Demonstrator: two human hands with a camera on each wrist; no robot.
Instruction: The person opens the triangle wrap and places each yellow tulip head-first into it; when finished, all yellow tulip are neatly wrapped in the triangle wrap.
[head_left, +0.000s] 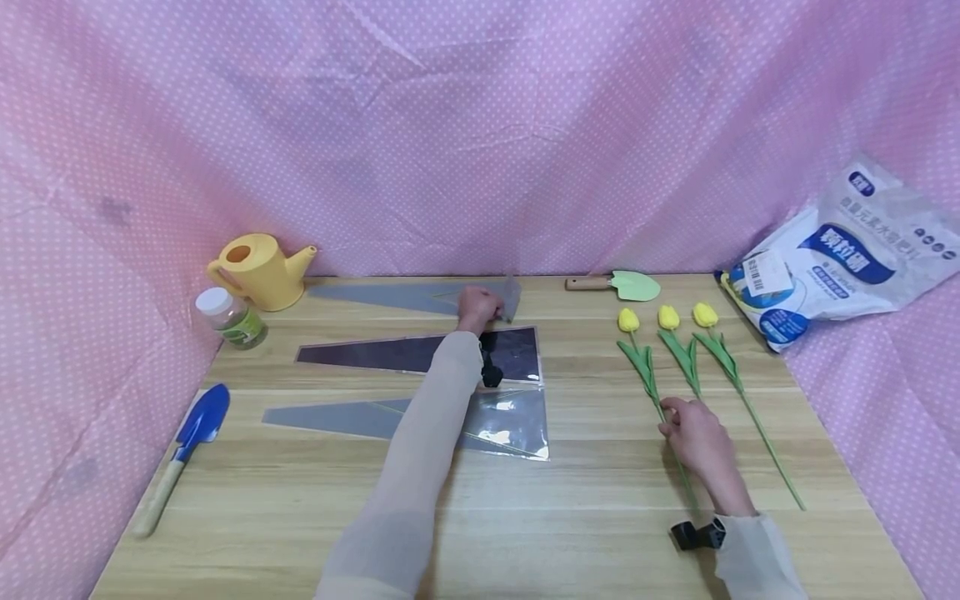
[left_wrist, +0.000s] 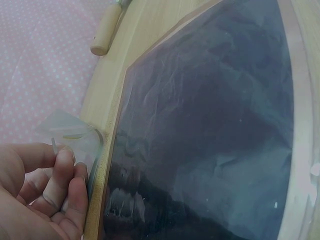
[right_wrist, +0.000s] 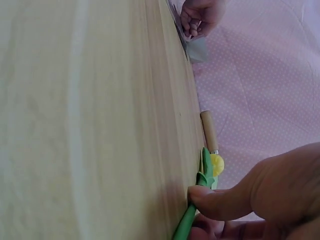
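Pinches the stem of the left tulip, to the right of the dark wrapper, between thumb and curled fingers of the right hand. Cannot tell if lifted at all or resting on the counter. Pinches too, with curled fingers of the left hand, the clear right-hand end of the far grey wrapper, laid just beyond the dark wrapper. Lets clear film jut past the fingertips in the left wrist view. Reaches with the pale-sleeved left arm across the dark wrapper and over the near grey wrapper, just in front of it.

Has the middle tulip and the right tulip farther right of the dark wrapper, with yellow blooms in a row. Hides part of the middle stem behind the right hand.

Shows, right of and beyond the dark wrapper, a green trowel with wooden handle pointing left; well to the right of it, a white and blue bag against the pink dotted curtain. Shows, left of and beyond the dark wrapper, a yellow watering can; left of it, a white-lidded jar; left and nearer than it, a blue trowel.
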